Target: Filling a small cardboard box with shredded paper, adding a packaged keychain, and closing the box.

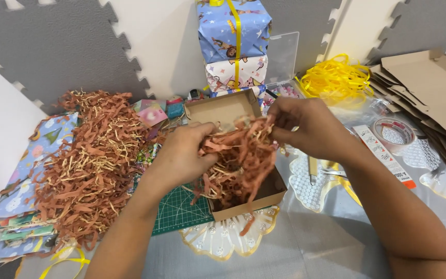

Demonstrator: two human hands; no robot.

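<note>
Step in hand, as judged: filling the box with shred.

At 9 o'clock a loose heap of brown shred lies on stacked sheets of patterned wrap, with yellow ribbon ends showing at 7 o'clock. A green cutting mat sits just right of the heap, partly under the box.

The left hand, at centre, is clenched on a clump of shred and holds it over the open cardboard box. The right hand, at 1 o'clock from the box, pinches the upper strands of the same clump. The box stands open side up at centre, touching the mat; some shred is already inside, and strands hang over its near wall.

The next move appears to call for pressing the clump down within the walls and tucking in the overhanging strands.

Edges and room: wrapped gifts are stacked close behind the box at 12 o'clock, so there is little room there. A coil of yellow ribbon lies at 1 o'clock, a tape roll at 3 o'clock and flat cardboard at 2 o'clock. Open surface shows only at 5 to 6 o'clock.
</note>
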